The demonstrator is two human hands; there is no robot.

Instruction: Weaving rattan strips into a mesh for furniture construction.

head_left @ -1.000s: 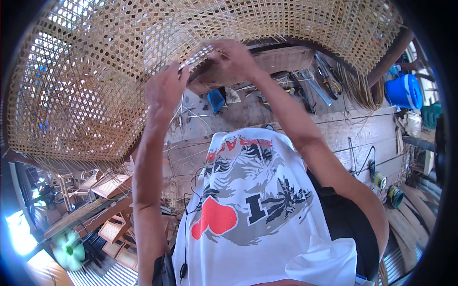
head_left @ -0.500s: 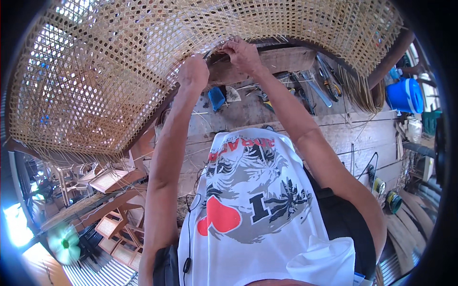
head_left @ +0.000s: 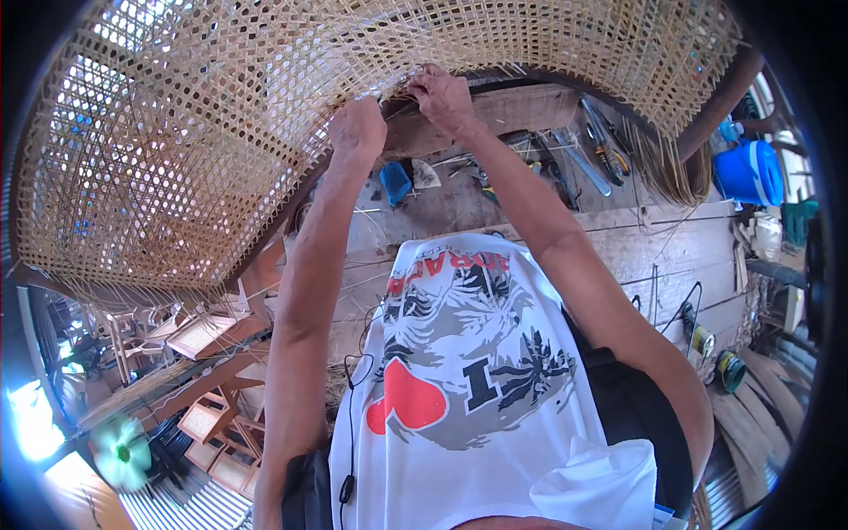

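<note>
A wide sheet of woven cane webbing (head_left: 212, 115) curves across the top of the head view, set on a dark wooden frame (head_left: 265, 231). Loose cane ends fringe its lower edges. My left hand (head_left: 359, 131) is closed in a fist at the frame's inner curve, and what lies inside it is hidden. Just to its right and slightly farther away, my right hand (head_left: 442, 99) has its fingers pinched together at the webbing's edge. Anything between those fingertips is too small to make out.
On the plank bench below lie a blue block-like object (head_left: 397, 183), pliers (head_left: 609, 159) and several other hand tools. A bundle of cane strands (head_left: 676, 172) hangs at right, near a blue bucket (head_left: 749, 173). Wooden chair frames (head_left: 208, 420) and a green fan (head_left: 124, 454) stand lower left.
My right hand has shifted slightly left along the webbing's edge, its fingers still pinched. The left hand stays closed in nearly the same place.
</note>
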